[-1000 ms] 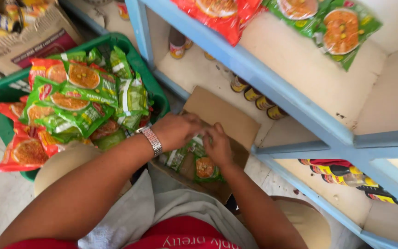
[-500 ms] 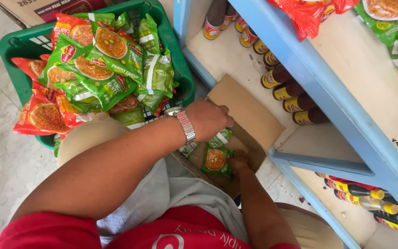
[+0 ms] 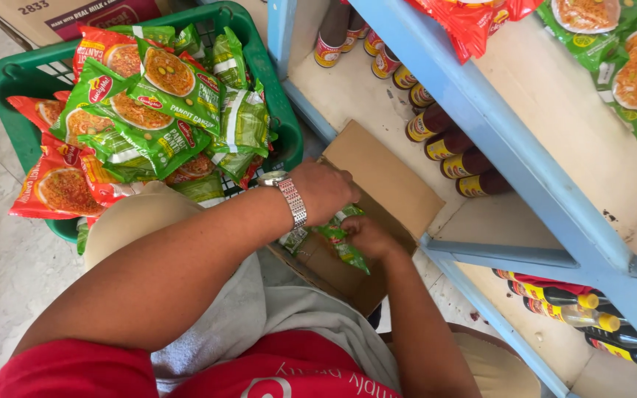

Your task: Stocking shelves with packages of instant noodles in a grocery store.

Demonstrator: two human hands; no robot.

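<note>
Both my hands reach into an open brown cardboard box (image 3: 392,184) on the floor in front of me. My left hand (image 3: 326,190), with a metal watch on the wrist, is closed on green noodle packets (image 3: 340,239) inside the box. My right hand (image 3: 369,236) grips the same bunch of packets from the right. To the left stands a green plastic basket (image 3: 16,81) heaped with green and red noodle packets (image 3: 149,110).
A blue shelf frame (image 3: 495,140) runs diagonally on the right. Dark sauce bottles (image 3: 451,144) line the lower shelf; more packets (image 3: 628,59) lie on the upper one. Further bottles (image 3: 576,302) lie at lower right. A cardboard carton (image 3: 75,15) sits behind the basket.
The view has shifted left and down. My hands stay inside the box, and the right hand has closed further around the green packets.
</note>
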